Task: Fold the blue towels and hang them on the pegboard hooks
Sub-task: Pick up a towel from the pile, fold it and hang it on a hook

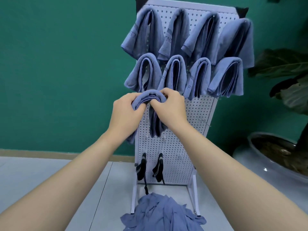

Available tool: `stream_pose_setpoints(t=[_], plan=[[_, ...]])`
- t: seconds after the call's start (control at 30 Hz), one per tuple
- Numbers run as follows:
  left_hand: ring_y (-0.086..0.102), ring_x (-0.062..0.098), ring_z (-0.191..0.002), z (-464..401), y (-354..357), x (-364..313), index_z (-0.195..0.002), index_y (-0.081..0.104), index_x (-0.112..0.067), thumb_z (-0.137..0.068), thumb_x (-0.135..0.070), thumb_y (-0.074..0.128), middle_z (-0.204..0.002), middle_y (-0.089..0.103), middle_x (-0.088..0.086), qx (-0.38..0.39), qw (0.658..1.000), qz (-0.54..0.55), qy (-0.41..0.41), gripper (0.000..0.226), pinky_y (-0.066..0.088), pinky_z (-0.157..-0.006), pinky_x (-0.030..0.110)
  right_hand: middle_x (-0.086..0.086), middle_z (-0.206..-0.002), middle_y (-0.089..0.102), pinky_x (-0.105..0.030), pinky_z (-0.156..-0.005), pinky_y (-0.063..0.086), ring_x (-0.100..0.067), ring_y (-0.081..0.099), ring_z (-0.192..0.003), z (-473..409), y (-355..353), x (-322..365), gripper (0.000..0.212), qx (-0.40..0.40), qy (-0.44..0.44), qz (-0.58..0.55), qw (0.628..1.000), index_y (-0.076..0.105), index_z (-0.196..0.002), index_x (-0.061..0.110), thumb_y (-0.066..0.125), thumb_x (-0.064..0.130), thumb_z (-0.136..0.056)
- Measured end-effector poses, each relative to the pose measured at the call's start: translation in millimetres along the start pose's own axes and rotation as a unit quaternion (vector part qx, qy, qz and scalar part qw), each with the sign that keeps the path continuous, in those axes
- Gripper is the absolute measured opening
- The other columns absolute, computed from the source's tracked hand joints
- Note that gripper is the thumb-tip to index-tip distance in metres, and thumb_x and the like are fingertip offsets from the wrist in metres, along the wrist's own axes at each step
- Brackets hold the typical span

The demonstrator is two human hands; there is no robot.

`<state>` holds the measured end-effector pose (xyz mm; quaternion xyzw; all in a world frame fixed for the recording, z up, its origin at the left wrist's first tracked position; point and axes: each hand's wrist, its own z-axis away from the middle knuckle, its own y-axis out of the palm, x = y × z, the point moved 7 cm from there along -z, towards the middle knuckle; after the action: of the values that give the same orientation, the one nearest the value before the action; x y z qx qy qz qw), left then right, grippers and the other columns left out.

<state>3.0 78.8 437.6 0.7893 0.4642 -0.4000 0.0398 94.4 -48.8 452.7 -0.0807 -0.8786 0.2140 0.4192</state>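
A white pegboard (196,117) stands upright on the floor. Several folded blue towels (183,47) hang from its hooks in two rows. At the left of the third row a folded blue towel (150,97) is draped over a hook hidden under the cloth, its ends hanging down. My left hand (125,114) grips the towel's left side. My right hand (168,107) pinches the fold at its top right. A pile of loose blue towels (163,214) lies on the floor at the pegboard's foot.
Bare hooks (203,121) show on the pegboard's lower rows. Two dark socks (150,167) hang near its bottom. A potted plant in a white pot (273,155) stands at the right. A green wall is behind.
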Motion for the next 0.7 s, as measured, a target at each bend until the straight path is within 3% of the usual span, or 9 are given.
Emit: stream_pose_setpoints(t=[0.1, 0.2, 0.37, 0.57, 0.7], plan=[[0.054, -0.004, -0.065, -28, -4, 17, -0.09, 0.074, -0.035, -0.091, -0.009, 0.062, -0.072, 0.067, -0.025, -0.029, 0.999, 0.019, -0.006, 0.028, 0.037, -0.062, 0.008, 0.011, -0.068, 0.062, -0.027, -0.06, 0.039, -0.009, 0.053, -0.066, -24, 11, 4, 0.011, 0.006, -0.035, 0.011, 0.999, 0.068, -0.083, 0.026, 0.062, 0.019, -0.086], [0.051, 0.002, -0.064, -54, 7, 37, -0.092, 0.077, -0.032, -0.092, -0.012, 0.063, -0.077, 0.072, -0.01, -0.034, 0.999, 0.019, -0.017, 0.025, 0.04, -0.061, 0.012, 0.003, -0.081, 0.069, -0.032, -0.07, 0.047, -0.021, 0.06, -0.079, -45, 25, -4, 0.015, -0.009, -0.046, 0.031, 0.998, 0.072, -0.095, 0.02, 0.057, 0.016, -0.09], [0.045, 0.009, -0.064, -80, 35, 72, -0.09, 0.079, -0.028, -0.092, -0.014, 0.062, -0.075, 0.072, 0.003, -0.029, 0.998, 0.018, -0.043, 0.022, 0.042, -0.059, 0.022, -0.007, -0.089, 0.066, -0.041, -0.073, 0.051, -0.026, 0.058, -0.083, -76, 56, -40, 0.013, -0.006, -0.019, 0.06, 0.998, 0.066, -0.098, 0.013, 0.053, 0.013, -0.097], [0.042, 0.004, -0.058, -88, 61, 102, -0.077, 0.072, -0.038, -0.092, -0.01, 0.062, -0.062, 0.064, -0.011, -0.017, 0.997, 0.042, -0.061, 0.033, 0.038, -0.054, 0.013, -0.001, -0.084, 0.06, -0.033, -0.068, 0.04, -0.023, 0.054, -0.079, -91, 77, -70, 0.012, -0.009, 0.004, 0.052, 0.999, 0.064, -0.095, 0.013, 0.053, 0.009, -0.098], [0.034, 0.008, -0.058, -87, 77, 124, -0.069, 0.062, -0.021, -0.093, -0.01, 0.06, -0.059, 0.05, -0.005, -0.026, 0.996, 0.044, -0.075, 0.027, 0.032, -0.054, 0.021, -0.01, -0.091, 0.066, -0.038, -0.071, 0.049, -0.031, 0.058, -0.083, -93, 91, -91, 0.014, -0.015, 0.019, 0.067, 0.997, 0.067, -0.097, 0.012, 0.054, 0.008, -0.095]])
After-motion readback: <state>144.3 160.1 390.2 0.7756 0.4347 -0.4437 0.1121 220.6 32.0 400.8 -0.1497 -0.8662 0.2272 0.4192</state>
